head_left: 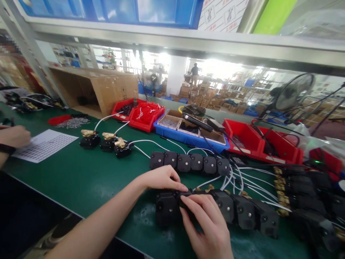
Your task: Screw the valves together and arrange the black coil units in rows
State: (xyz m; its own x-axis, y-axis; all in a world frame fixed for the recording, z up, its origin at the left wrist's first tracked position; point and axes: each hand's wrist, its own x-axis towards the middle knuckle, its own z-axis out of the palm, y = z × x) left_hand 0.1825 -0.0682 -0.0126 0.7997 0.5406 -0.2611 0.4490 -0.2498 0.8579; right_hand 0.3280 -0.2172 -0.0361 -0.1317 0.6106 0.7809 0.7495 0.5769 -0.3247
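Had the left hand (161, 178) and right hand (208, 221) at a black housing (185, 193) in the near row (244, 212), well in front of the blue tray (185, 138). Set bent left fingers at the top edge, curled right fingers over the front; could not tell firm grip from light contact. Looked partway along, with six lined-up housings (183, 162) just before the tray and three brass-topped units (122, 148) to its left, set apart; could not tell finished from unfinished.
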